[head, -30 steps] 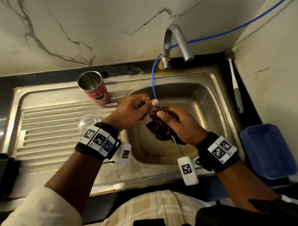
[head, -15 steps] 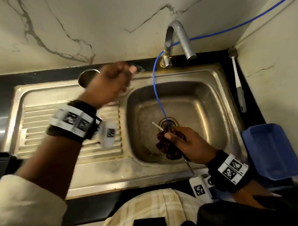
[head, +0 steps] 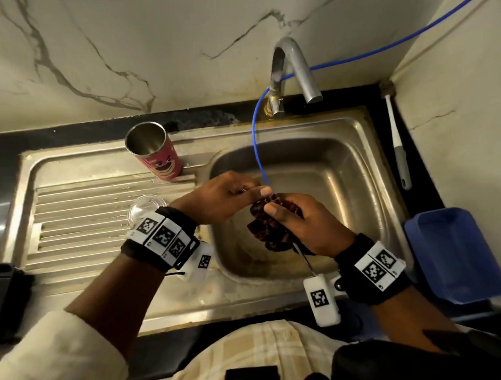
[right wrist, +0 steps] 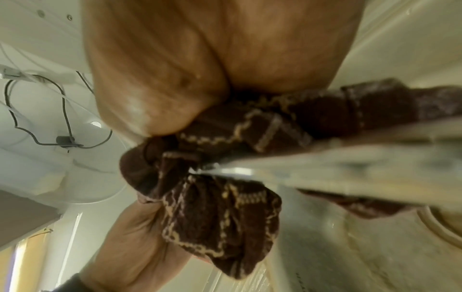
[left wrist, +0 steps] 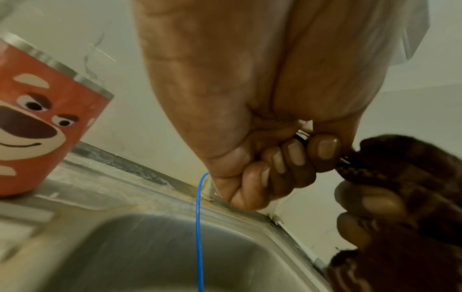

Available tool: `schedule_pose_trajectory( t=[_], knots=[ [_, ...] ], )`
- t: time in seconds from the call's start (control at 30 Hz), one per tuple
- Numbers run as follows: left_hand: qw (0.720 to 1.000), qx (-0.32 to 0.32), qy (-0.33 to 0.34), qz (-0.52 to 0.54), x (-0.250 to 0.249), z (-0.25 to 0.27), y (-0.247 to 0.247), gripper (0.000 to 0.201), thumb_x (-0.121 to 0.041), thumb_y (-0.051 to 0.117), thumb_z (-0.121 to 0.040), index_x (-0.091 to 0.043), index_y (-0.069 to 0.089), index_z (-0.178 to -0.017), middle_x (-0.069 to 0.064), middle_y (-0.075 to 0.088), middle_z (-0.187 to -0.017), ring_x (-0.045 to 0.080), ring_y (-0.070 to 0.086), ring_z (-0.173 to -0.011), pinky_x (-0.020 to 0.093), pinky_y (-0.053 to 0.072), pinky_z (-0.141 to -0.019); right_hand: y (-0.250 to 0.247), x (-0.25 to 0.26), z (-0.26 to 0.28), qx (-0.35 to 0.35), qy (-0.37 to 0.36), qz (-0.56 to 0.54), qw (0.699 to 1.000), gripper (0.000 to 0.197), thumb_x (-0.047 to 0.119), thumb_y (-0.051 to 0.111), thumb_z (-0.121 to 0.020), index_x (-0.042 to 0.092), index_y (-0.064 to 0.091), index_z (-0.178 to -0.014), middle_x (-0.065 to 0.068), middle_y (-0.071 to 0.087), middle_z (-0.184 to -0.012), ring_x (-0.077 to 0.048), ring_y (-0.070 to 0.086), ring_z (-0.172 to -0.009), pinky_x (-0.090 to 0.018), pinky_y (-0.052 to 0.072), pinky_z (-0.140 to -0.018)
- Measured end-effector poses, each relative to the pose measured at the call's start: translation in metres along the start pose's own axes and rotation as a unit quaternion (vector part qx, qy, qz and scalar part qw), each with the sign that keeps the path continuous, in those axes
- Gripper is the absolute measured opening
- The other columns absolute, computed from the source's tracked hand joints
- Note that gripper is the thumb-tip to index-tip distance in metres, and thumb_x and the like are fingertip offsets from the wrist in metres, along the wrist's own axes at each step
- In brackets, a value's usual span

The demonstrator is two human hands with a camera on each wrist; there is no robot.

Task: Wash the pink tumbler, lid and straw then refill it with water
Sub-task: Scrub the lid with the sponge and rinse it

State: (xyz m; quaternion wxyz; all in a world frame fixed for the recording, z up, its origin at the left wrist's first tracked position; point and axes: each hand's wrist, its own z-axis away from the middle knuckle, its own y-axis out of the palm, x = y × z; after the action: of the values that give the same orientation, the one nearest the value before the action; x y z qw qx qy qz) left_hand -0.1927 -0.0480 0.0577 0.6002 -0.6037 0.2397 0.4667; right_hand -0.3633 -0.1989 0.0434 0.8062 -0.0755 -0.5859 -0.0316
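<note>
The steel sink unit [head: 84, 286] carries, on its ribbed left drainboard, an upright pink cartoon-faced steel tumbler [head: 159, 159] at the far edge and a clear round lid [head: 145, 207] nearer.

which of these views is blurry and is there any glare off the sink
Head view: mostly sharp, dim warm light, soft sheen on the sink wall, wide-angle bending at the edges. Left wrist view: left hand and tumbler slightly soft. Right wrist view: cloth readable, with a smeared pale streak across the right side.
</note>
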Motion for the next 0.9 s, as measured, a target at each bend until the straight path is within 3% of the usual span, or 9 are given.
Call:
schedule_pose_trajectory(
  t=[0.13,0.2,0.3,0.43,0.57,0.63,0.73,0.8,0.9],
  knots=[
    [0.999,-0.02,-0.009,0.033,0.006,0.006,-0.01,0.046,-0.048,0.055,-0.106,-0.026,0.058,-0.066,-0.01,0.05,-0.063,0.006,0.049,-0.06,0.025,0.041,-0.063,-0.004,0.005,-0.001,0.017,-0.006,0.025,1.0,0.036,0.044,0.063,-0.102,0.014,0.075,-0.118,-0.006,0.081,-0.105,-0.023,0.078,-0.1,-0.054,0.062,-0.092],
    [0.996,-0.066,-0.027,0.046,0.014,0.01,-0.023,0.053,-0.056,0.055,-0.102,-0.013,0.059,-0.071,0.001,0.048,-0.065,0.019,0.049,-0.06,0.031,0.042,-0.062,-0.009,0.006,0.002,0.022,-0.004,0.039,0.999,0.034,0.04,0.062,-0.1,0.014,0.075,-0.117,-0.003,0.081,-0.103,-0.018,0.079,-0.097,-0.042,0.065,-0.088],
    [0.994,-0.087,-0.042,0.06,0.026,0.018,-0.039,0.057,-0.053,0.053,-0.104,-0.006,0.054,-0.072,-0.001,0.047,-0.066,0.016,0.048,-0.062,0.033,0.041,-0.064,-0.019,0.004,0.01,0.05,-0.012,0.079,0.996,0.028,0.033,0.062,-0.103,0.014,0.076,-0.117,0.0,0.081,-0.102,-0.007,0.078,-0.093,-0.022,0.06,-0.078],
    [0.991,-0.097,-0.062,0.068,0.034,0.018,-0.037,0.047,-0.044,0.05,-0.108,-0.02,0.057,-0.069,-0.009,0.053,-0.064,0.006,0.051,-0.062,0.032,0.043,-0.068,-0.028,0.0,0.012,0.045,-0.016,0.125,0.991,0.035,0.042,0.063,-0.101,0.014,0.075,-0.117,-0.001,0.08,-0.104,-0.01,0.077,-0.096,-0.029,0.063,-0.083],
    [0.984,-0.116,-0.022,-0.132,0.034,0.018,-0.028,0.062,-0.066,0.039,-0.104,-0.015,0.07,-0.088,-0.003,0.066,-0.078,0.015,0.063,-0.071,0.043,0.052,-0.066,-0.038,0.0,0.015,0.058,-0.02,0.162,0.985,0.016,0.037,0.064,-0.1,0.028,0.076,-0.102,0.015,0.079,-0.093,-0.003,0.076,-0.085,-0.013,0.055,-0.069],
    [0.964,-0.108,0.055,-0.237,0.025,0.016,-0.013,0.056,-0.06,0.036,-0.107,-0.015,0.066,-0.093,-0.002,0.064,-0.085,0.018,0.061,-0.078,0.041,0.049,-0.069,-0.036,0.001,0.012,0.055,-0.02,0.163,0.985,0.017,0.037,0.065,-0.1,0.025,0.076,-0.102,0.012,0.079,-0.089,-0.004,0.076,-0.08,-0.017,0.056,-0.066],
    [0.942,-0.11,0.124,-0.291,0.015,0.012,0.005,0.039,-0.043,0.043,-0.111,-0.018,0.059,-0.085,-0.004,0.058,-0.08,0.019,0.056,-0.075,0.034,0.035,-0.071,-0.032,-0.001,0.004,0.046,-0.041,0.225,0.973,0.035,0.049,0.064,-0.099,0.017,0.078,-0.104,0.001,0.079,-0.089,-0.01,0.076,-0.08,-0.04,0.061,-0.073],
    [0.947,-0.11,0.134,-0.27,0.018,0.013,0.004,0.042,-0.042,0.046,-0.111,-0.018,0.057,-0.079,-0.004,0.055,-0.073,0.018,0.054,-0.067,0.031,0.034,-0.068,-0.032,-0.004,0.003,0.041,-0.046,0.242,0.968,0.034,0.05,0.065,-0.1,0.019,0.078,-0.104,0.001,0.078,-0.091,-0.011,0.075,-0.082,-0.046,0.06,-0.077],
    [0.958,-0.117,0.105,-0.24,0.024,0.018,0.005,0.047,-0.047,0.048,-0.109,-0.016,0.055,-0.075,-0.005,0.053,-0.067,0.018,0.051,-0.06,0.033,0.039,-0.059,-0.032,-0.004,0.006,0.05,-0.046,0.236,0.969,0.031,0.051,0.064,-0.101,0.023,0.078,-0.105,0.002,0.079,-0.092,-0.012,0.076,-0.082,-0.044,0.063,-0.075]
  ],
)
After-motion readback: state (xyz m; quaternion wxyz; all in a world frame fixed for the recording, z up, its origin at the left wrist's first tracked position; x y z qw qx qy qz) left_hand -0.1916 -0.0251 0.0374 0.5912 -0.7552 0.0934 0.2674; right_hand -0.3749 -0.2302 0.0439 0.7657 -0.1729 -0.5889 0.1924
